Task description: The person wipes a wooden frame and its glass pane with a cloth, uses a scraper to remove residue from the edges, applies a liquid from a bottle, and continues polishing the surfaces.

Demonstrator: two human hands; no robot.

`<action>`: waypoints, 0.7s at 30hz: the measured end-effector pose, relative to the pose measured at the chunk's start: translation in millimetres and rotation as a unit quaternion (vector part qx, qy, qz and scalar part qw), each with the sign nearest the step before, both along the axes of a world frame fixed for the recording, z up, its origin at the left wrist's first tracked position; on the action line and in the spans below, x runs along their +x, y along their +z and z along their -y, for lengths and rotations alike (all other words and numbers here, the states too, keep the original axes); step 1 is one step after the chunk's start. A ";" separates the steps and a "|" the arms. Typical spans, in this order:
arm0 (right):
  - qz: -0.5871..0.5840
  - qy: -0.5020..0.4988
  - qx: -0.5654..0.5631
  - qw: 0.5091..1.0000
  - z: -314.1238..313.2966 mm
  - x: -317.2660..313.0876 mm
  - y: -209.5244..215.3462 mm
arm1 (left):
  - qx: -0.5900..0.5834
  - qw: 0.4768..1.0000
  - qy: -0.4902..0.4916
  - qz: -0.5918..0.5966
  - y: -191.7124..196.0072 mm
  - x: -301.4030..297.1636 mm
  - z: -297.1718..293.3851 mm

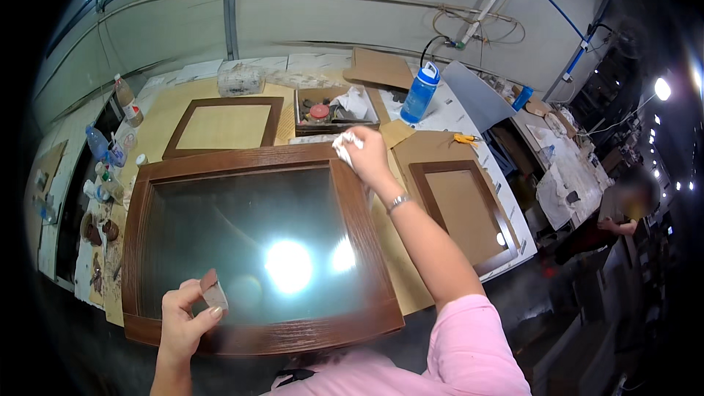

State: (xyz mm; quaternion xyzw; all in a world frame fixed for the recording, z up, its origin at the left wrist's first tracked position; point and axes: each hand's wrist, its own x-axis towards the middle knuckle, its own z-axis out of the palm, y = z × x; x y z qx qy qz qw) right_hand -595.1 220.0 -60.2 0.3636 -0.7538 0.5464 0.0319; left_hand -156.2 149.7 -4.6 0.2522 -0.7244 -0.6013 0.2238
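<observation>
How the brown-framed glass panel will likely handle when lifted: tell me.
The brown-framed glass panel is probably heavy, given its broad frame and large pane. It should stay stiff, as the frame borders the pane all round. The pane, shiny with reflections, may be slippery.

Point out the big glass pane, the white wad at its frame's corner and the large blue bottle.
Glass pane [238, 231]: head view, middle of the glass.
White wad [341, 147]: head view, crumpled left part.
Blue bottle [419, 97]: head view, middle of its body.

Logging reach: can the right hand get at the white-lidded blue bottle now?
Likely yes: the blue bottle stands beyond the right hand, nothing tall between, though that hand holds a white cloth.
</observation>
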 end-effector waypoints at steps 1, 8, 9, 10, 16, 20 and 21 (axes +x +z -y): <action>0.025 -0.020 0.011 0.999 6.5 -3.5 4.3 | -0.006 1.000 -0.001 0.009 0.2 -1.3 1.3; 0.100 0.122 -0.042 0.987 0.1 -12.1 63.1 | -0.085 0.996 -0.017 0.004 -10.3 6.6 7.9; 0.014 0.165 -0.028 0.986 19.4 -11.5 37.3 | -0.092 0.996 -0.009 0.008 -8.1 6.4 6.9; 0.013 0.192 0.034 0.981 28.8 -8.8 30.3 | -0.098 0.995 -0.013 0.015 -2.0 3.1 5.4; -0.034 0.089 0.244 0.965 36.7 -30.3 34.9 | -0.110 0.994 -0.015 0.024 -0.8 -2.9 3.6; 0.119 0.263 0.128 0.949 24.6 -27.2 40.6 | -0.124 0.992 -0.005 0.013 -2.9 -1.8 3.0; 0.118 0.265 0.116 0.950 27.1 -29.8 37.2 | -0.127 0.992 0.000 0.015 -4.0 -1.9 3.0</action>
